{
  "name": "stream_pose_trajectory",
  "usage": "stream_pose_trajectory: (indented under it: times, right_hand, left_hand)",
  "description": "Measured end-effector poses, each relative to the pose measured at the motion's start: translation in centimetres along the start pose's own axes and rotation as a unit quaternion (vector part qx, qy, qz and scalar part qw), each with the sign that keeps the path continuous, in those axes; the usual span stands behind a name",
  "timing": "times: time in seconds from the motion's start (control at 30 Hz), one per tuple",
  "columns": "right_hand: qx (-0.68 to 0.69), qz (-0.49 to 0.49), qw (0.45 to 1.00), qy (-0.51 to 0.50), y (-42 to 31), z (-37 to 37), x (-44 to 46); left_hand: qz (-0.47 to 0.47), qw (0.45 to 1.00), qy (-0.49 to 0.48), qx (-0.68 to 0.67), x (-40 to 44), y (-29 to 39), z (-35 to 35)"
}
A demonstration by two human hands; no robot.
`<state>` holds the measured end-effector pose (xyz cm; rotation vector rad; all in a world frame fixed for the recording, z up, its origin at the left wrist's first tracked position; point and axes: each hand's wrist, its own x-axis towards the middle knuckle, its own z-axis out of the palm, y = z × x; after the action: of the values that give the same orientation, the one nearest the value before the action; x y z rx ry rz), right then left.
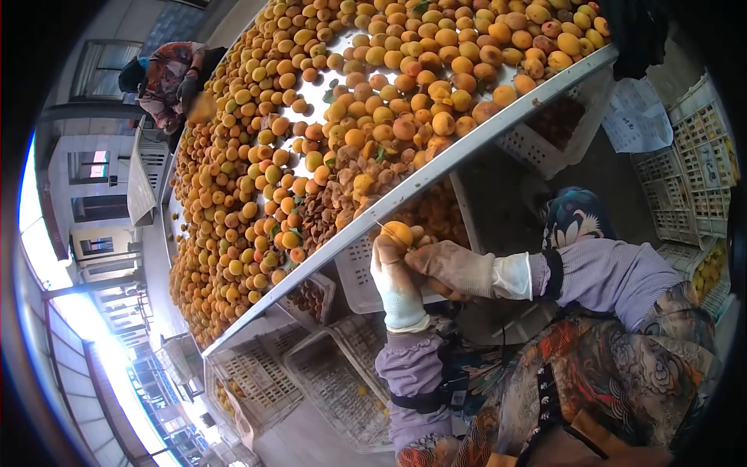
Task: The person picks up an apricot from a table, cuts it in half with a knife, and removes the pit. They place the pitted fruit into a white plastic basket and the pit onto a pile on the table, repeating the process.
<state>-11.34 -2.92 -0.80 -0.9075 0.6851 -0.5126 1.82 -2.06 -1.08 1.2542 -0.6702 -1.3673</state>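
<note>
My left hand (397,284), in a whitish, stained glove, is closed around an orange apricot (400,233) just outside the table's metal rim. My right hand (451,268), in a brownish, soiled glove, presses against the left one, its fingers curled beside the same fruit. Whatever the right fingers hold is hidden. A thin, pale, pointed sliver shows beside the apricot; I cannot tell which hand has it. Beyond the rim lies a small heap of brown pits (317,214), next to soft, torn apricot pieces (373,173).
A metal rim (420,187) edges the sloping table heaped with apricots (233,226). Under it stand white plastic crates (358,272), some holding pits or pulp. More crates stand at lower left (261,373) and right (685,163). Another person (167,78) bends over the far side.
</note>
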Motion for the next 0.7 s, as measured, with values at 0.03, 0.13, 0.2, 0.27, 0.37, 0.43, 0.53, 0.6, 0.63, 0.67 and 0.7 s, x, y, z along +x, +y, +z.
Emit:
stream_pose_trajectory:
  times: [0.03, 0.13, 0.2, 0.27, 0.37, 0.43, 0.53, 0.6, 0.63, 0.67, 0.7]
  right_hand:
    - [0.000, 0.000, 1.000, -0.001, -0.2, -0.1, 0.1]
    - [0.072, 0.057, 0.996, -0.015, -0.7, -0.4, 0.3]
    - [0.111, 0.096, 0.989, -0.013, -0.5, -0.4, 0.3]
    - [0.081, 0.078, 0.994, -0.006, -0.3, -0.1, 0.1]
    - [0.004, 0.014, 1.000, 0.011, 0.1, 0.3, 0.3]
    - [-0.043, -0.032, 0.998, 0.020, 0.0, 0.4, 0.5]
    - [-0.021, -0.007, 1.000, 0.014, -0.1, 0.3, 0.5]
    - [0.017, 0.035, 0.999, -0.014, -0.1, 0.0, 0.4]
    - [0.019, 0.035, 0.999, -0.013, 0.0, 0.0, 0.3]
    - [0.060, 0.064, 0.996, -0.002, 0.0, 0.2, 0.3]
    - [0.100, 0.092, 0.991, 0.010, -0.1, 0.3, 0.3]
  left_hand:
    - [0.001, 1.000, 0.001, 0.000, -0.1, 0.1, 0.2]
    - [0.080, 0.993, 0.008, 0.091, -0.1, 0.2, 0.5]
    - [0.040, 0.997, -0.019, 0.070, 0.0, 0.2, 0.0]
    - [0.013, 0.999, -0.029, 0.026, 0.3, -0.9, -0.8]
    - [-0.034, 0.998, -0.030, -0.036, 0.6, -1.0, -1.0]
    - [-0.055, 0.997, -0.021, -0.053, 0.8, -0.9, -0.9]
    - [-0.031, 0.999, 0.000, -0.044, 0.5, -0.4, -0.3]
    - [0.021, 0.999, 0.000, 0.049, 0.2, -0.1, 0.1]
    - [0.019, 0.999, -0.001, 0.050, 0.3, -0.4, -0.1]
    - [0.020, 0.998, -0.004, 0.059, 0.4, -0.8, -0.5]
    - [0.022, 0.998, -0.007, 0.067, 0.5, -1.0, -0.8]
